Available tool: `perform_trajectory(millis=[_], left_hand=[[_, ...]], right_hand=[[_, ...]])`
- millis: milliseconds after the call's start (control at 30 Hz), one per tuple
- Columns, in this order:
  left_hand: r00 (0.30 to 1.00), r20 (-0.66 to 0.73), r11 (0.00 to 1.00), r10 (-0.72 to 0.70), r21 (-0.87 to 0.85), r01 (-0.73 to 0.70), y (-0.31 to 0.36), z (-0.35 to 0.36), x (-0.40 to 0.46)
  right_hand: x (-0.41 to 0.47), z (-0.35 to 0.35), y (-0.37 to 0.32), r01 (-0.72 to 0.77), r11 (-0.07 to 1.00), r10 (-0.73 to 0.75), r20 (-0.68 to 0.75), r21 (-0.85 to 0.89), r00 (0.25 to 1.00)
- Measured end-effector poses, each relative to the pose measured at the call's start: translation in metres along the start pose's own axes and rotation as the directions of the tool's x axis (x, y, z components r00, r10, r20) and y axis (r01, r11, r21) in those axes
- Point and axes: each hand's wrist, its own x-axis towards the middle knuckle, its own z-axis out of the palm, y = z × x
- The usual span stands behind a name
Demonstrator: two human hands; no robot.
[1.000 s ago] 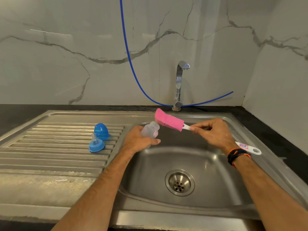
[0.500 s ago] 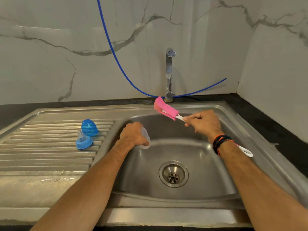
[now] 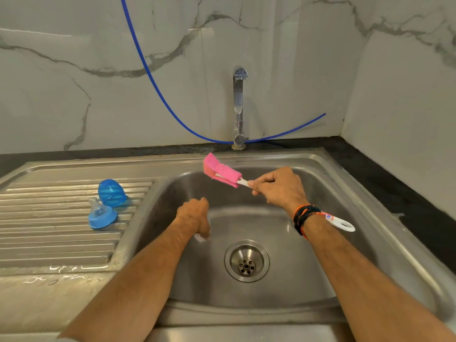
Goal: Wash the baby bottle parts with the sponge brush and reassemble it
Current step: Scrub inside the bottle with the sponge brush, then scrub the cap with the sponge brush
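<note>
Head view showed the left hand (image 3: 193,214) over the sink (image 3: 370,193) basin, its fingers curled round the bottle (image 3: 201,236), which was almost wholly hidden beneath the fist; only a pale sliver with a pink mark peeked out at the wrist side. The right hand (image 3: 278,187) gripped the white handle of the sponge brush (image 3: 222,170), fingers clamped on it, the pink sponge pointing toward 10 o'clock above the basin's far rim, apart from the bottle. At 9 o'clock on the ribbed draining board lay the blue cap (image 3: 111,193) and just beside it the teat with its blue ring (image 3: 101,217), well apart from both hands. To scrub well, the bottle's mouth probably needed turning up toward the sponge, held steady low in the basin, with the brush fed straight in and twisted. Compared with half a second before, the left hand had rolled further over and dropped lower, hiding more of the bottle, while the brush had kept much the same pose.
</note>
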Motion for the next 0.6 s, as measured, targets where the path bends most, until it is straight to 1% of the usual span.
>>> perform_trajectory(millis=[67, 167, 267, 367, 433, 500, 533, 567, 600], left_hand=[[1.0, -0.017, 0.996, -0.012, -0.088, 0.01, -0.005, -0.008, -0.002], [0.998, -0.063, 0.959, -0.013, -0.283, -0.006, -0.017, -0.023, -0.012], [0.982, -0.189, 0.883, -0.008, -0.462, -0.081, -0.028, -0.041, -0.029], [0.941, -0.336, 0.815, -0.039, -0.556, -0.164, -0.043, -0.061, -0.052], [0.9, -0.425, 0.817, -0.1, -0.552, -0.17, -0.062, -0.075, -0.064], [0.837, -0.523, 0.874, -0.161, -0.469, -0.125, -0.087, -0.089, -0.074], [0.807, -0.564, 0.908, -0.176, -0.41, -0.088, -0.1, -0.095, -0.078], [0.793, -0.577, 0.933, -0.195, -0.359, -0.031, -0.111, -0.1, -0.079], [0.796, -0.563, 0.948, -0.224, -0.317, 0.042, -0.123, -0.104, -0.08]], right_hand=[[0.0, 0.0, 0.0, -0.005, 1.0, 0.005, 0.001, -0.005, 1.0], [-0.001, 0.0, 0.0, -0.011, 1.0, 0.011, -0.001, -0.006, 1.0], [-0.001, 0.001, -0.001, -0.013, 1.0, 0.013, -0.004, -0.013, 1.0], [-0.005, 0.002, -0.004, -0.007, 0.999, 0.007, 0.002, -0.044, 1.0], [-0.009, 0.003, -0.008, 0.007, 0.998, -0.007, 0.01, -0.06, 1.0], [-0.014, 0.004, -0.01, 0.026, 0.997, -0.025, 0.02, -0.071, 0.999], [-0.017, 0.006, -0.012, 0.032, 0.997, -0.03, 0.03, -0.073, 0.999], [-0.019, 0.007, -0.013, 0.038, 0.996, -0.035, 0.04, -0.077, 0.999], [-0.021, 0.009, -0.015, 0.048, 0.996, -0.044, 0.051, -0.081, 0.998]])
